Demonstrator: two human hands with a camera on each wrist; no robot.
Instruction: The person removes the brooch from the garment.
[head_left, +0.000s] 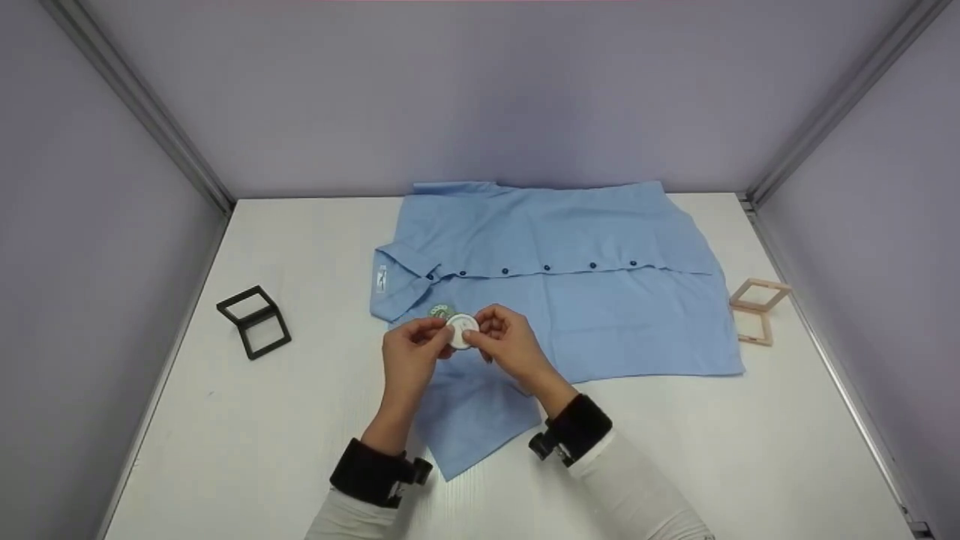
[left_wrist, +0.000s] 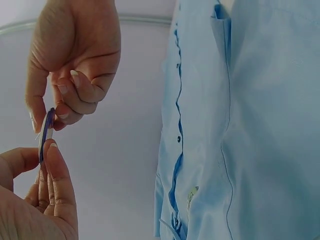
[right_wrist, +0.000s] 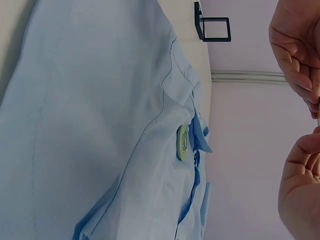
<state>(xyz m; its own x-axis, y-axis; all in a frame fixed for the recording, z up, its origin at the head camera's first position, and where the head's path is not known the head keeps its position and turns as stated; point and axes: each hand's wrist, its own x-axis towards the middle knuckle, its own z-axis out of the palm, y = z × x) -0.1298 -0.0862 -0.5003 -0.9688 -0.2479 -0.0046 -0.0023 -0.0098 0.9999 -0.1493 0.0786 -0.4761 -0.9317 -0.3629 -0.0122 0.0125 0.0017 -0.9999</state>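
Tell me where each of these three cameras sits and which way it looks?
Head: worn high, looking down at the white table, blue shirt, both hands, sleeves.
Left wrist: looks past left hand and right hand pinching a round badge.
Right wrist: looks across the shirt at a green badge; hands at the edge.
All three share the shirt.

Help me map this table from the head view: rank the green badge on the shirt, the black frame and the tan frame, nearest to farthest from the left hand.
1. Green badge, on the shirt just beyond the left hand.
2. Black frame, off to the left.
3. Tan frame, far right, past the shirt.
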